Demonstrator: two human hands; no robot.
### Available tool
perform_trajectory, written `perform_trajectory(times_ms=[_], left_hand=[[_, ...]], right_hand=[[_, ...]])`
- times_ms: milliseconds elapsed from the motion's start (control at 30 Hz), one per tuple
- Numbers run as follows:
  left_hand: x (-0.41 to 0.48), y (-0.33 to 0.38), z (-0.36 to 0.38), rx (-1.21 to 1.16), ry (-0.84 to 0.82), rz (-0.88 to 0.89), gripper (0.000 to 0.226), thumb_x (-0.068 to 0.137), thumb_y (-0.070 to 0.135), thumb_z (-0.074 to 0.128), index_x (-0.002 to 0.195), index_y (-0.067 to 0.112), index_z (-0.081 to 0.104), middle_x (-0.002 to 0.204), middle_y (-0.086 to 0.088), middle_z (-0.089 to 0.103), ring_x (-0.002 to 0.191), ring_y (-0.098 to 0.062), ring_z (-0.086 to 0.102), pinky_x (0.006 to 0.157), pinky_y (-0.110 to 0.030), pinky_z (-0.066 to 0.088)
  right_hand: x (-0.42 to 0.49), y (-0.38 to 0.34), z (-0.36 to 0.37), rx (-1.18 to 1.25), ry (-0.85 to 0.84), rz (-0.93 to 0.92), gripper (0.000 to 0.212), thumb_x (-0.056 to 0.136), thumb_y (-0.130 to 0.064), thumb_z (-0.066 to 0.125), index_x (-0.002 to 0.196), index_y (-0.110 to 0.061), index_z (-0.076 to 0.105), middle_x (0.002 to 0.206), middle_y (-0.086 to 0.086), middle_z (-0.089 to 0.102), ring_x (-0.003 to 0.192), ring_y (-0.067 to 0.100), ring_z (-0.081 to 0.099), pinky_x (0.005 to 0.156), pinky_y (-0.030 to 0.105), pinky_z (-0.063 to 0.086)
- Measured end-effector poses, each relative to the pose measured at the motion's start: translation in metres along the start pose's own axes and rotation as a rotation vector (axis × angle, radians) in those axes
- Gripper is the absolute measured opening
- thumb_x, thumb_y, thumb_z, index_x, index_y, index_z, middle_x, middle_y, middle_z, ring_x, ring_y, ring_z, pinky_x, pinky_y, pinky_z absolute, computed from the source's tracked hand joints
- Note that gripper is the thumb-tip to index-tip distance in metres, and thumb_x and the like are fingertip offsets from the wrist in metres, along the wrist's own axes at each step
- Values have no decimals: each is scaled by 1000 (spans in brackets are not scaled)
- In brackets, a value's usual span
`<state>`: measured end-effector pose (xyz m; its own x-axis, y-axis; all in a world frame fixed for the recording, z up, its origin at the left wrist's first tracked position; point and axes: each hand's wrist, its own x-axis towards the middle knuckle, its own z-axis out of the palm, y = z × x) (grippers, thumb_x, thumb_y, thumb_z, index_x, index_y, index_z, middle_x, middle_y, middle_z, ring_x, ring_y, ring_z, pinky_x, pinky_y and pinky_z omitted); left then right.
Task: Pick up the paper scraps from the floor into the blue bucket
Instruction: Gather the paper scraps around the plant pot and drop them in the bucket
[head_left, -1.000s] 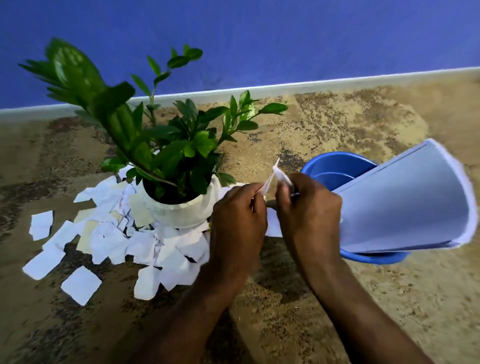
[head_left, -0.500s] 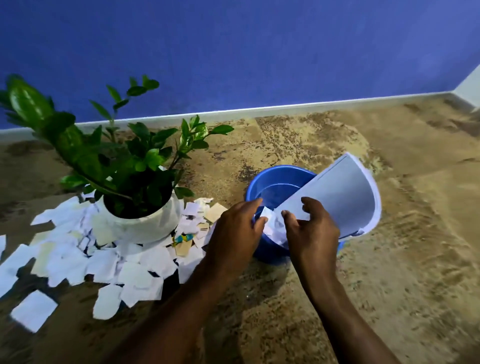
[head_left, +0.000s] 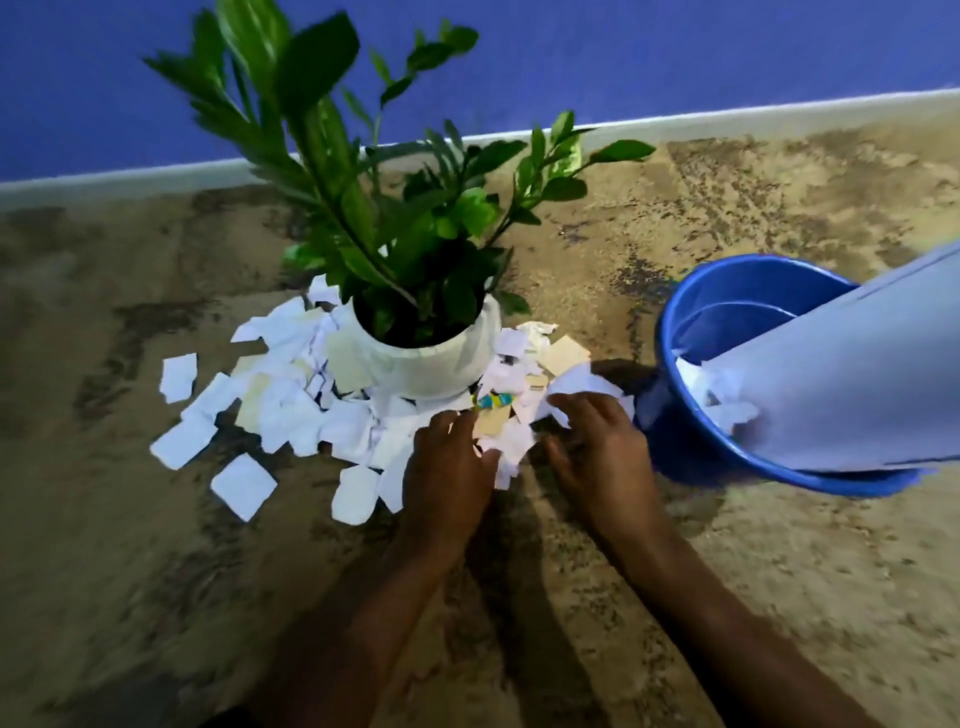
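- Hands: left hand and right hand laid spread on paper scraps, nothing seen gripped.
- Blue bucket noted at right of frame, nearest the right hand.

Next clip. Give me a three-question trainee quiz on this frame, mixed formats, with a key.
1. True or false: the blue bucket stands left of the white plant pot.
2. The left hand and right hand are: A) inside the bucket; B) on the paper scraps in front of the pot; C) gripping leaves.
3. Fill in: a large curled ___ sticks out of the bucket.
Key: 1 false; 2 B; 3 sheet of paper.
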<state>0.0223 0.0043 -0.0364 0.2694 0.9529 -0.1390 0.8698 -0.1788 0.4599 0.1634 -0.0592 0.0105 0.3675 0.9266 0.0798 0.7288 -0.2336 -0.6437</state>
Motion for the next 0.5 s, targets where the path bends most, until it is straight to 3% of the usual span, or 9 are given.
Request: perform_trajectory(times_ms=[167,300,400,500], left_hand=[[7,-33,14,182,-212,-166,81,82,55,60,146,21,23,155,-12,21,138,-31,25,106,-43,35],[11,-44,20,234,-257,-129,70,88,46,57,145,23,24,152,-12,26,135,-31,29,102,-40,40],[14,-45,21,202,-233,-88,58,92,40,54,142,23,31,146,-10,34,131,-28,35,99,-37,42],[14,-42,19,170,-214,-48,50,93,31,54,139,20,38,141,-9,40,129,-26,40,97,-35,43]], right_hand=[[13,29,63,-145,-322,119,65,78,-35,74,137,-23,49,136,12,49,95,25,65,89,32,50],[17,35,94,-260,-426,58,77,73,-49,72,140,-28,41,138,13,47,115,31,55,93,39,47],[17,30,106,-343,-483,3,66,79,-44,66,137,-28,40,134,13,48,114,32,52,86,40,49],[17,24,110,-359,-461,-55,49,84,-38,63,129,-25,48,123,11,55,100,27,58,75,32,49]])
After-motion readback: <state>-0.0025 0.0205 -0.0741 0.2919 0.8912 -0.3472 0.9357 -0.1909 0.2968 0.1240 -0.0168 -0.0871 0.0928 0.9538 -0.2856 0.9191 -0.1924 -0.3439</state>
